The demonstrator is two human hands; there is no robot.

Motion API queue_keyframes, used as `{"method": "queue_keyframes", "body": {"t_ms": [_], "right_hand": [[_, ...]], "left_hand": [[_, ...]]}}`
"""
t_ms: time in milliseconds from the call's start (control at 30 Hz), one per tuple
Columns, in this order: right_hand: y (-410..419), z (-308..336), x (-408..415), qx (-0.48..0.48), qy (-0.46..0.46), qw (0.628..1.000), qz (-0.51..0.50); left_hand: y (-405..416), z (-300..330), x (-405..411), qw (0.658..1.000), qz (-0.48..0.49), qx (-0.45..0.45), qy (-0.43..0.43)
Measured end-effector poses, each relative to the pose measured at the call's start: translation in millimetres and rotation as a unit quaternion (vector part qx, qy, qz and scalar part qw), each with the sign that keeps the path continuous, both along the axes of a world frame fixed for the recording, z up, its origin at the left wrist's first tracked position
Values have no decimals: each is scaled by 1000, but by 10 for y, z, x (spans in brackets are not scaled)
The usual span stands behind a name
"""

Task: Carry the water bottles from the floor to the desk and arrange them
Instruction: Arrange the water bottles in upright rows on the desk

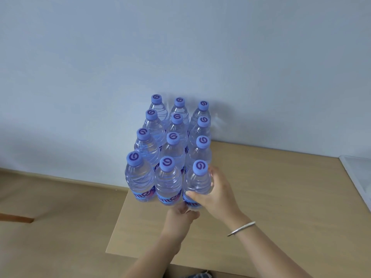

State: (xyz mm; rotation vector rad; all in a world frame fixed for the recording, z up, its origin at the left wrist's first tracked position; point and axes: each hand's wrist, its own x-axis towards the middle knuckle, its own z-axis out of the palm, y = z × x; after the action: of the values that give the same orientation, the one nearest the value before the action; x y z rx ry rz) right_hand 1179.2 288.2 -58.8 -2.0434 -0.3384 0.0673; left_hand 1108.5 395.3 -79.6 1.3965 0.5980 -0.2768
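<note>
Several clear water bottles (172,149) with blue caps stand upright in three close rows on the left end of the light wooden desk (271,187), against the wall. My right hand (214,195) is wrapped around the body of the nearest right bottle (197,181), thumb across its label. My left hand (180,217) reaches under the right one and its fingers touch the base of that same bottle; whether it grips it is hidden.
The desk's left edge (118,221) drops to a wooden floor (50,217). A pale wall (180,57) stands directly behind the bottles. A white object (359,177) lies at the desk's right edge. A silver bracelet (241,228) is on my right wrist.
</note>
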Motion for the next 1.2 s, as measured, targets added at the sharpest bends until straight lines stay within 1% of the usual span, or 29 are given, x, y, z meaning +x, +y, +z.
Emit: {"method": "queue_keyframes", "body": {"t_ms": [100, 133, 200, 267, 367, 400, 433, 467, 533, 567, 600, 700, 833, 933, 1033, 1200], "right_hand": [[12, -25, 0, -11, -29, 1000, -3], [12, -32, -9, -16, -34, 999, -4], [4, -58, -32, -19, -39, 999, -9], [-17, -92, -79, 7, -15, 1000, -9], [-49, -112, -115, 82, 66, 994, -21], [-54, -125, -98, 111, 100, 988, -37], [-60, -133, -62, 132, 134, 981, -55], [-64, -118, -17, 136, 162, 975, -68], [-47, -48, 96, 113, 200, 971, -73], [-18, -8, 138, 104, 210, 970, -71], [15, 19, 166, 100, 221, 968, -69], [90, 21, 190, 102, 265, 957, -61], [133, -24, 178, 132, 301, 943, -46], [133, -15, 172, 146, 321, 933, -66], [131, -39, 184, 148, 326, 931, -68], [130, -50, 180, 166, 342, 922, -73]], "left_hand": [[38, 1, -8, 1000, -23, -5, -4], [82, 12, -4, 999, -43, -2, 1], [260, 76, 27, 993, -115, -11, 22], [595, 194, 34, 983, -180, -33, 31], [1254, 382, -62, 970, -243, -7, 8], [1480, 417, -108, 974, -226, -14, 4], [1682, 418, -146, 983, -178, -41, 2], [1838, 393, -168, 991, -110, -76, 6], [2005, 285, -117, 992, 33, -117, 31], [2012, 223, -60, 989, 78, -116, 48], [1968, 176, 5, 988, 94, -106, 62], [1745, 100, 194, 994, 51, -76, 66], [1648, 105, 300, 995, 56, -56, 63], [1633, 94, 339, 995, 64, -62, 50], [1607, 65, 359, 995, 61, -72, 33], [1608, -33, 405, 994, 67, -85, 32]]}}
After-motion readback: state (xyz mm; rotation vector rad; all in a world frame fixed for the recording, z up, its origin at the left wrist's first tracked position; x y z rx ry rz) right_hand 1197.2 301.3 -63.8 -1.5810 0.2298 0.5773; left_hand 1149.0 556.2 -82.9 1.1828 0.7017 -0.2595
